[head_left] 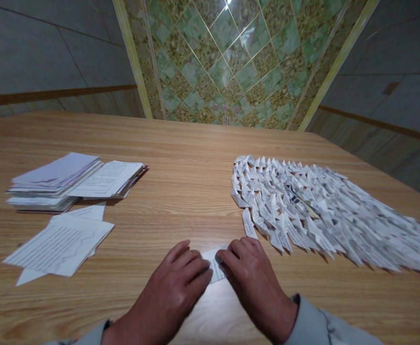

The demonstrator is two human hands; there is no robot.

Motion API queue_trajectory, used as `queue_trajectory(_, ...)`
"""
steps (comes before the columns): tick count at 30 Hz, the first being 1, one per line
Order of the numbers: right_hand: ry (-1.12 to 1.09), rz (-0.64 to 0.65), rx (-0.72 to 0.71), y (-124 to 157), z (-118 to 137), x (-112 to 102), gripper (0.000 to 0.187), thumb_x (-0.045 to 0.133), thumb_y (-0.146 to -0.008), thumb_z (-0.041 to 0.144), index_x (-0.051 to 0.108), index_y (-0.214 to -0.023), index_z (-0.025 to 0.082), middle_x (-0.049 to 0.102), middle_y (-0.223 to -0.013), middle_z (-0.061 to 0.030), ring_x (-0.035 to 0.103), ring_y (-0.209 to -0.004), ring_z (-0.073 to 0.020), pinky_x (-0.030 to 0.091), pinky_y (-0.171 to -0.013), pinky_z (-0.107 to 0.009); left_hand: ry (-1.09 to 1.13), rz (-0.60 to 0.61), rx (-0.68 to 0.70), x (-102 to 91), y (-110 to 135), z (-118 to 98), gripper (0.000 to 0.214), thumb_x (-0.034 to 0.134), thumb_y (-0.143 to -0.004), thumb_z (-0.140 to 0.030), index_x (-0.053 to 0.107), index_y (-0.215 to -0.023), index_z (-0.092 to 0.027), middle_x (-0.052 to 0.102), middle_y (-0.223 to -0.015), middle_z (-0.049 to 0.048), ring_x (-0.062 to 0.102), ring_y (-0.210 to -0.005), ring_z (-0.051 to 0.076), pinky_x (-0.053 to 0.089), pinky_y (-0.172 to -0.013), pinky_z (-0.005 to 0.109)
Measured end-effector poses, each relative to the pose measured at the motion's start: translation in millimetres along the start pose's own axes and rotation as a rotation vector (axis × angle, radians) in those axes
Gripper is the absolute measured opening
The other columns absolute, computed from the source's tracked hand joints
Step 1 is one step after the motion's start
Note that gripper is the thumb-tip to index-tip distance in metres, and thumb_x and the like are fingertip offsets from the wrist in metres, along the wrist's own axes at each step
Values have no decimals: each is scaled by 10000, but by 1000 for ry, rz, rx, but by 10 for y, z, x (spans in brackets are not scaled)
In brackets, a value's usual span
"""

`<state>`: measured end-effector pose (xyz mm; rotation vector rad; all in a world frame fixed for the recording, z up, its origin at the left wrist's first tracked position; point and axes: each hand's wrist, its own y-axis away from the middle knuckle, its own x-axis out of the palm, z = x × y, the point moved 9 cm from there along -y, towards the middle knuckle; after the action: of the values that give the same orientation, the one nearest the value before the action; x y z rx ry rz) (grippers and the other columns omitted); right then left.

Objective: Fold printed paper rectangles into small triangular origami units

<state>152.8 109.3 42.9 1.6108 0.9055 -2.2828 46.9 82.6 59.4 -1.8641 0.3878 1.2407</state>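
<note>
Between my two hands lies a small piece of printed paper [217, 271], low over the wooden table; it looks folded, and its sides are covered by my fingers. My left hand [181, 282] is closed with its fingertips on the paper's left edge. From the other side, my right hand [251, 273] is closed on the right part, thumb and fingers bent over it. Just beyond my right hand, a folded paper strip [249, 223] lies at the near corner of many folded paper boats [303, 206] set in tight rows.
Stacked paper sheets [55, 175] stand at the left, with a printed pile [107, 179] leaning against them. Several loose printed sheets [59, 244] lie nearer me. The wooden table [181, 163] reaches back to a green tiled wall panel [227, 62].
</note>
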Motion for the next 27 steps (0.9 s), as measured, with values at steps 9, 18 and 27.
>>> queue_trajectory(9,-37,-86,-100,9,137,-167,150,756,-858,152,622,-810,197,652,-941,-28,517,-860,-207,367,-883,-380,-35,11,2,15,12,-36,75,595,-964,-226,667,-974,-212,711,-820,2,663,-806,212,477,-982,505)
queue_trajectory(18,-116,-39,-112,8,157,-137,193,693,-914,375,621,-825,219,641,-838,-10,524,-879,-213,289,-1044,-446,28,-151,-18,-191,-14,-25,208,487,-974,-106,648,-878,-197,695,-729,-13,639,-640,141,497,-948,380)
queue_trajectory(27,-133,-196,-263,50,339,-360,234,496,-1021,219,611,-818,200,631,-714,5,522,-779,-174,312,-1032,-430,225,-112,29,-236,-55,-50,142,549,-986,-161,625,-868,-176,645,-704,32,572,-611,167,448,-566,279)
